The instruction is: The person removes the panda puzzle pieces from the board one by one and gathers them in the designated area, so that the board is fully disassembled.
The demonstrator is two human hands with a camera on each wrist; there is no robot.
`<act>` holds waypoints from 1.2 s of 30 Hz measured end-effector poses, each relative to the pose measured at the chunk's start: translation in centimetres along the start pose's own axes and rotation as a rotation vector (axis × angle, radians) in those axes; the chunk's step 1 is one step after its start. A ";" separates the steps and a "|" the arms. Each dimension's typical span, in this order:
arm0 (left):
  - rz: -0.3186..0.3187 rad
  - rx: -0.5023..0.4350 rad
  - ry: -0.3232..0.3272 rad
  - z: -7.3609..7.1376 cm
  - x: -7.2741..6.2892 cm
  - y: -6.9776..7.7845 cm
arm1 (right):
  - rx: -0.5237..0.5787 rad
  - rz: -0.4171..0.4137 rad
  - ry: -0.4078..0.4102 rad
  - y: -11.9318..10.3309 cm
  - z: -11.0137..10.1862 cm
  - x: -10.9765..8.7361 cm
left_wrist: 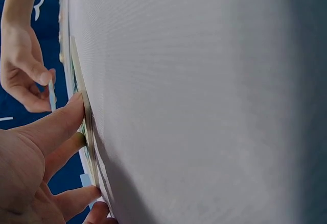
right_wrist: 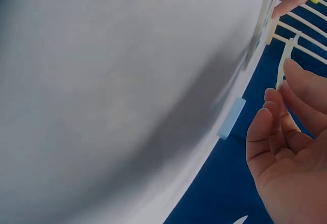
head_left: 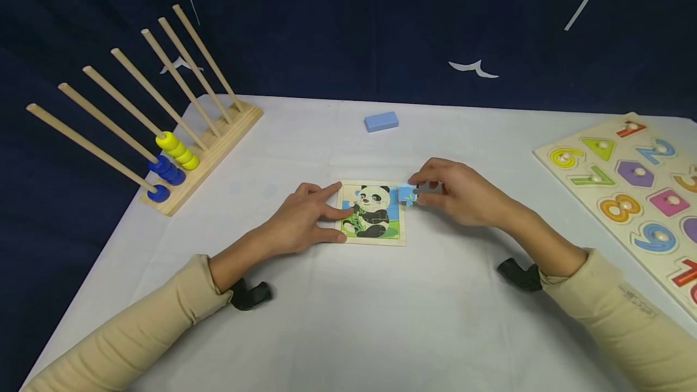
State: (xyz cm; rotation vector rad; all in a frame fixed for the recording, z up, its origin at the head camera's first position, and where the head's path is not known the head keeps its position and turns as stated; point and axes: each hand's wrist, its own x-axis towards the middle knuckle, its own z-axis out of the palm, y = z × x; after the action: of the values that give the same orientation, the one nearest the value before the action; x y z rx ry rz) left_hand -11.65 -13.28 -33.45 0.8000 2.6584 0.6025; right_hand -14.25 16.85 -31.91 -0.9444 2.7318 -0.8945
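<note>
A square wooden panda jigsaw puzzle (head_left: 376, 243) lies flat at the middle of the table. My left hand (head_left: 299, 221) rests at its left side, thumb and fingers spread against the frame, one finger over the picture. Pinched between the thumb and fingers of my right hand (head_left: 460, 192) is a light blue puzzle piece (head_left: 406, 195), held at the puzzle's upper right corner. In the right wrist view the piece (right_wrist: 284, 63) appears edge-on, raised off the table. The left wrist view shows the thumb (left_wrist: 61, 119) touching the frame's edge.
A wooden bead-rod stand (head_left: 218, 156) with blue and yellow beads stands at the left. Behind the puzzle lies a blue block (head_left: 381, 121). A wooden number-and-shape board (head_left: 590, 203) lies at the right. A dark blue curtain (head_left: 337, 29) hangs behind the table.
</note>
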 end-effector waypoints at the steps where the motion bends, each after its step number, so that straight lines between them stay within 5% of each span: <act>1: 0.000 0.000 0.000 0.0 0.0 0.0 | -0.007 0.009 -0.007 0.2 -0.1 -0.1; 36: 0.009 0.046 -0.018 0.1 0.0 -0.1 | -0.055 0.148 -0.089 1.9 0.0 -0.7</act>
State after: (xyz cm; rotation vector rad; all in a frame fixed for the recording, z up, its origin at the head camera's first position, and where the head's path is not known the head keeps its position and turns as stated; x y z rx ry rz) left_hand -11.62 -13.32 -33.58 0.8260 2.6629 0.5364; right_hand -14.69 18.52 -33.03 -0.7594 2.7203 -0.7367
